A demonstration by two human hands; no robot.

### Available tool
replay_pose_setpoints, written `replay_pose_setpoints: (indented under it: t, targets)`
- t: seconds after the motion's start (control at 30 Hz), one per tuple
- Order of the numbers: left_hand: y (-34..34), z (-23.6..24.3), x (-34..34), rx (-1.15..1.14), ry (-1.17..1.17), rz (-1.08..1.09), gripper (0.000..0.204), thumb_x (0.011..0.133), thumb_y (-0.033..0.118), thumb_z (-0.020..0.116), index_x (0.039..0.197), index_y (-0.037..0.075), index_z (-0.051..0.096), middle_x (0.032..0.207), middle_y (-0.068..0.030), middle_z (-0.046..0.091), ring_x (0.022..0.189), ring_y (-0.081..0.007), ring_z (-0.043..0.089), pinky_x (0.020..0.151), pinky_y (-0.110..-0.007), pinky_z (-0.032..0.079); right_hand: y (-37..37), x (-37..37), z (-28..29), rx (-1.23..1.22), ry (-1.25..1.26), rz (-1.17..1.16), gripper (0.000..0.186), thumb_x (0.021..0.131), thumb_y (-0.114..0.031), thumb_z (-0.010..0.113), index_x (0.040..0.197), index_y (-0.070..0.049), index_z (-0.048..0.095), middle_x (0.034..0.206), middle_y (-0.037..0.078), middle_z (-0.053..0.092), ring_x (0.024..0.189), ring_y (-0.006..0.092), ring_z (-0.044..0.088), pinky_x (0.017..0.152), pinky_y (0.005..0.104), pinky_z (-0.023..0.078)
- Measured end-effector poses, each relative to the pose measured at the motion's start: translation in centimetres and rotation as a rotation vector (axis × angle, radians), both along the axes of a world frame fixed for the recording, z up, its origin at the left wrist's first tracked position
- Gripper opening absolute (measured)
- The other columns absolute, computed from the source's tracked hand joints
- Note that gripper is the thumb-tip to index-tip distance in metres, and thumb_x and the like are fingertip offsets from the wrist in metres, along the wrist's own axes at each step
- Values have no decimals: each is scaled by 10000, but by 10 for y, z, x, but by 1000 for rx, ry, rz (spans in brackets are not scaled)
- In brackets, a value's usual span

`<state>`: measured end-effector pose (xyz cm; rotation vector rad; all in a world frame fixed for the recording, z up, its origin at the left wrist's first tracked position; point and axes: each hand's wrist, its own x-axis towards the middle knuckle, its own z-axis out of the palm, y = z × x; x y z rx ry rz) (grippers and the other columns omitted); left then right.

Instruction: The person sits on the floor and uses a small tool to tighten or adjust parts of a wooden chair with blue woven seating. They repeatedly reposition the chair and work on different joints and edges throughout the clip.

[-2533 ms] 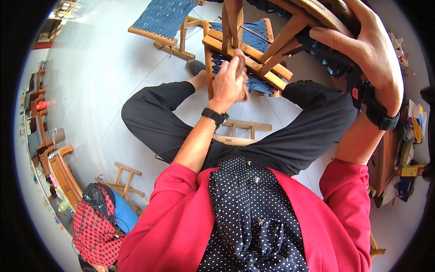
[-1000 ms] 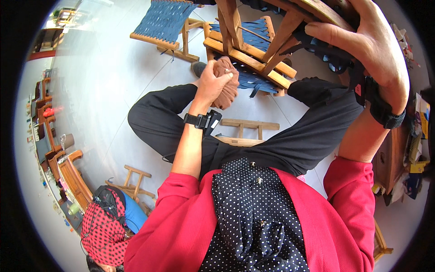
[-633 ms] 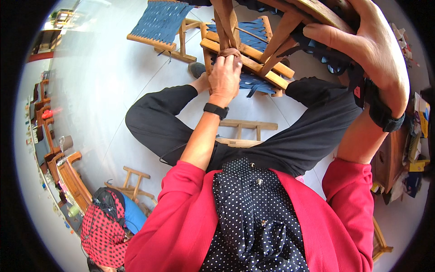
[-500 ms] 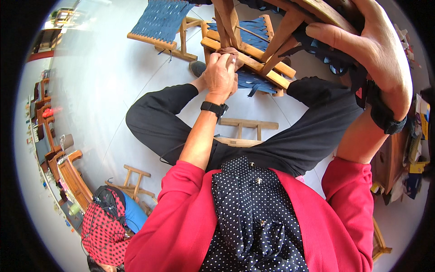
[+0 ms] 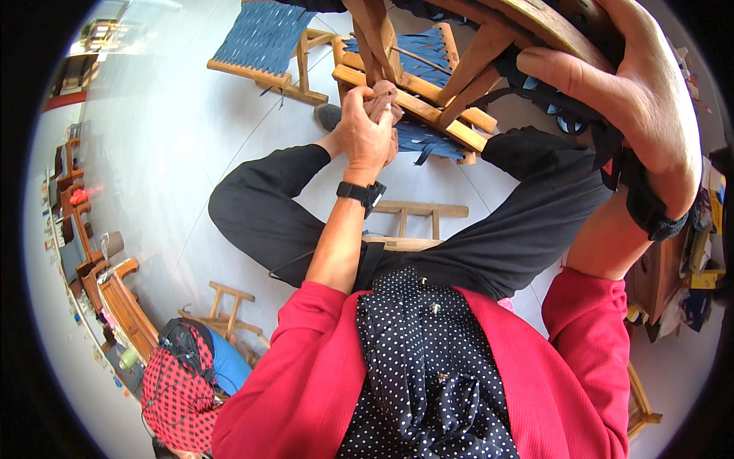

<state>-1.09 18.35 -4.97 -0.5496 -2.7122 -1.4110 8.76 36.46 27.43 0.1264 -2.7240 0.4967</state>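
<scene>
My left hand (image 5: 365, 134) is closed round a bunched brown cloth (image 5: 385, 93), beside the lower end of a wooden stool leg (image 5: 373, 34). The fingers and thumb pinch the cloth, and part of it sticks up above them. Close to the camera at the upper right, my right hand (image 5: 638, 88) grips the edge of that stool's wooden frame (image 5: 552, 24), thumb on the near side and fingers round the far side, partly cut off. Dark woven straps (image 5: 535, 88) hang beneath the frame. Under the tilted stool stands another wooden stool with a blue woven seat (image 5: 425, 139).
A second blue-strapped stool (image 5: 264, 42) stands at the upper left. Between my legs lies a wooden frame (image 5: 409, 244). Another person in a red-and-black checked top (image 5: 177, 390) sits low at the left near a small wooden stool (image 5: 229, 306). Wooden furniture (image 5: 126, 310) lines the left wall.
My left hand has shifted slightly, and more of the brown cloth now shows above its fingers. The right hand keeps its grip on the stool frame, almost unmoved.
</scene>
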Motion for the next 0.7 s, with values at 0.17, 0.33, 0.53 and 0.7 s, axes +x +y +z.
replay_pose_setpoints:
  t: [0.17, 0.33, 0.53, 0.7]
  targets:
    - [3, -7, -1, -11, 247, -190, 350, 809, 53, 703, 1152, 101, 652, 1108, -125, 560, 1007, -324, 615, 868, -403, 509, 8, -3, -1, -125, -83, -140, 843, 631, -303, 863, 1306, 89, 544, 1095, 225, 677, 995, 255, 662, 937, 346, 506]
    - [12, -7, 7, -284, 53, -169, 507, 838, 128, 696, 1334, 107, 598, 1146, -148, 532, 1029, -356, 612, 885, -441, 513, 17, 12, -11, -30, -8, 2, 848, 627, -302, 865, 1308, 88, 544, 1103, 227, 677, 1001, 259, 663, 943, 350, 504]
    - [16, 2, 11, -265, -67, -88, 467, 841, 191, 706, 1298, 137, 626, 1093, -156, 582, 1010, -387, 621, 864, -472, 518, 11, 13, -8, -28, 6, 18, 853, 622, -301, 867, 1310, 87, 544, 1113, 230, 677, 1009, 263, 663, 950, 353, 502]
    - [35, 15, 44, -261, -96, -150, 312, 900, 209, 662, 1205, 143, 671, 1062, -145, 621, 952, -376, 660, 825, -472, 546, -10, -10, 8, -211, -173, -468, 839, 624, -293, 867, 1307, 80, 553, 1110, 226, 680, 1009, 268, 665, 946, 358, 503]
